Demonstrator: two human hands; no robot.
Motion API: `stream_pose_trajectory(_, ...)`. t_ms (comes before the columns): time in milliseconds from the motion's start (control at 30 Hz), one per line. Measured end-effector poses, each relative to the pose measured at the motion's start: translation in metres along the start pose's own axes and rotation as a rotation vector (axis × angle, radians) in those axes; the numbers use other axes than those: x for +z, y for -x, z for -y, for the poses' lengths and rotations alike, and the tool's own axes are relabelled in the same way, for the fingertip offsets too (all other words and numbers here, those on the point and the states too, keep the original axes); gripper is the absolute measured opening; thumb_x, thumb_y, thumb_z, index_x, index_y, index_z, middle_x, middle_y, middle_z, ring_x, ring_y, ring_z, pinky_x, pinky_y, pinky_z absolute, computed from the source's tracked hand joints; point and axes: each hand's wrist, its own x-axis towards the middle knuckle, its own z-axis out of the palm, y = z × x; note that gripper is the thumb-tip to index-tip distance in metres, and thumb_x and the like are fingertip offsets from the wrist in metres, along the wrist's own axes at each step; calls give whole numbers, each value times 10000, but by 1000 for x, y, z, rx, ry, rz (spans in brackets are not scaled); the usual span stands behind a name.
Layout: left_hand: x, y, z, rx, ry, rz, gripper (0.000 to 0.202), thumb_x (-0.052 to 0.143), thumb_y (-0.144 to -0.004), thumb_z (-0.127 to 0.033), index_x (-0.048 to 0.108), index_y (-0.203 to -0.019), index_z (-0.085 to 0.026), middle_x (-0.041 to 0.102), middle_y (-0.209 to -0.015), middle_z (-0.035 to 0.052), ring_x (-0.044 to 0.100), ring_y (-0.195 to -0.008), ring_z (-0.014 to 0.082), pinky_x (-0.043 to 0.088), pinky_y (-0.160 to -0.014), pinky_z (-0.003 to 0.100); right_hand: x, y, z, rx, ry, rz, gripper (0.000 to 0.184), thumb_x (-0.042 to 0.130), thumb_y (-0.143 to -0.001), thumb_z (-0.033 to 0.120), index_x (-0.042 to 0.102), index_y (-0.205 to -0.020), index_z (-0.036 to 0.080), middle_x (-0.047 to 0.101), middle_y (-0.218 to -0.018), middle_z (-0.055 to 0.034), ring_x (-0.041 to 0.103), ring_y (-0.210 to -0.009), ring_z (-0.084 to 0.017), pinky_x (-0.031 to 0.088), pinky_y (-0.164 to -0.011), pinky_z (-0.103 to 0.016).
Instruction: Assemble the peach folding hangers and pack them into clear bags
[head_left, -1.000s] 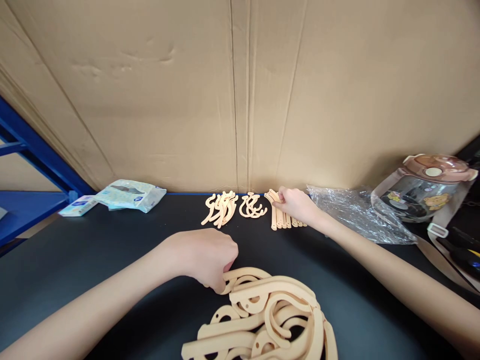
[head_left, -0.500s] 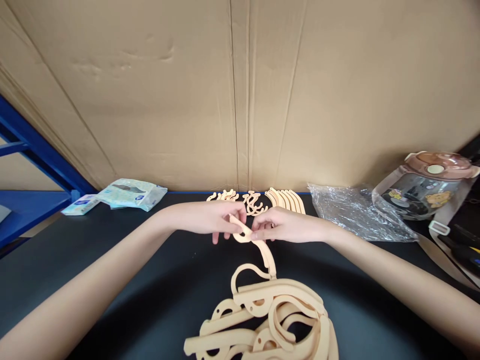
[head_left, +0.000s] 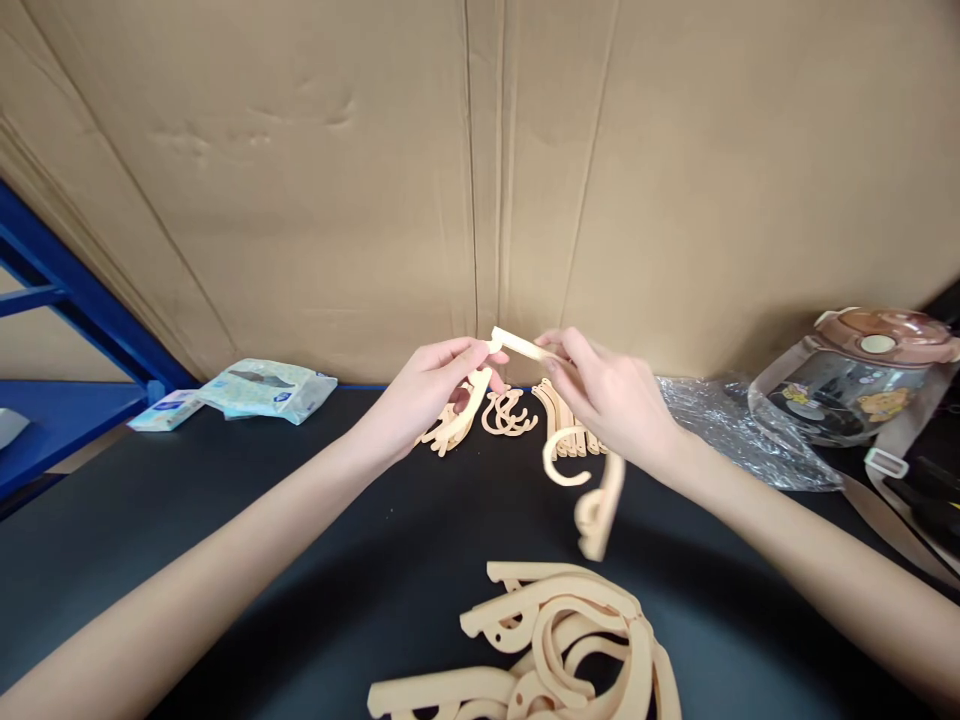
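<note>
My left hand [head_left: 450, 385] pinches the end of a beige folding clothes hanger [head_left: 523, 345] between thumb and fingers. My right hand [head_left: 600, 390] grips the same hanger near its middle, its fingers partly hiding the joint. Below the right hand dangle the curved hook [head_left: 562, 465] and another arm [head_left: 604, 505], which is blurred. A light beige strip [head_left: 471, 412] shows under my left fingers; whether it is held is unclear. Closer to me lies a heap of folded hangers [head_left: 570, 590], overlapping on the black table.
Along the back lie small hooks [head_left: 510, 412] and a row of hanger arms [head_left: 551, 405]. Crinkled clear plastic [head_left: 720, 430] and a strapped clear bottle [head_left: 862, 385] are at right. Wipes packs [head_left: 262, 388] lie at left beside a blue frame [head_left: 90, 300]. Cardboard [head_left: 300, 200] stands behind the black table [head_left: 315, 580].
Both hands have risen with the hanger, lifting it off the heap's far edge. Its hook and lower arm now hang under my right hand, which has shifted right.
</note>
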Motion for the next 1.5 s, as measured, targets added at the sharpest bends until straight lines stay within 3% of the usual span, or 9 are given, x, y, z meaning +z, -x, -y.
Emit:
stream_pose_trajectory(200,17,15,-10,-49,100,133,318,457,-963,-421,608,-866,-158,591,-576,-11,516,-568,122,351,-540,233,-14,2,-1,-207,419,0,358,258,-1032,351,586,-1110,228,646,-840,-39,573,-661,-138,196,-465,-277)
stream_pose_trajectory(400,35,20,2,-88,211,172,332,474,-934,-464,565,-822,-165,593,-577,3,506,-548,122,332,-506,226,-16,3,-4,-428,521,61,323,319,-966,93,576,-1129,202,665,-813,-33,587,-685,-146,291,-538,-292)
stream_pose_trajectory(600,56,24,23,-32,147,89,281,305,-991,-394,473,-902,-188,597,-681,8,495,-568,122,363,-513,233,-5,5,-6,-520,460,160,241,393,-911,63,560,-1060,152,647,-786,-34,593,-642,-156,285,-503,-281)
stream_pose_trajectory(867,54,38,10,162,-309,306,312,381,-994,-331,609,-843,-181,649,-824,6,575,-772,144,404,-760,262,-15,-12,-33,-1,-66,210,242,329,-987,306,542,-980,191,563,-553,33,495,-458,-120,338,-523,-235)
stream_pose_trajectory(1033,6,0,9,-50,-360,38,321,531,-893,-445,706,-910,-177,699,-858,13,624,-886,204,436,-800,291,-30,-18,-39,195,-633,185,295,375,-985,399,588,-926,203,546,-529,37,489,-470,-117,381,-511,-240)
stream_pose_trajectory(1167,-43,-31,39,-182,-417,-201,300,654,-826,-435,667,-883,-141,694,-886,32,632,-908,219,457,-800,316,-34,-20,-33,393,-894,101,239,411,-972,293,616,-919,182,527,-506,31,424,-431,-98,322,-433,-221)
stream_pose_trajectory(1267,-60,-42,64,-277,-466,-260,239,624,-896,-351,638,-976,-127,665,-976,48,636,-897,198,504,-825,382,-33,-23,-29,543,-1069,44,252,393,-967,211,629,-894,159,501,-479,35,408,-412,-83,314,-400,-199)
stream_pose_trajectory(1367,-57,-43,76,-279,-467,-303,279,619,-901,-353,614,-1087,-145,614,-1162,85,596,-1039,235,483,-900,446,-28,-26,-30,631,-1250,-55,274,377,-952,151,634,-860,147,500,-507,38,433,-416,-66,357,-406,-173)
stream_pose_trajectory(1500,-30,-33,60,-161,-328,-286,461,521,-885,-555,609,-1135,-178,576,-1304,110,465,-1242,306,402,-996,422,-11,-26,-31,759,-1434,-251,260,390,-918,96,579,-752,161,583,-626,7,553,-518,-67,462,-480,-162)
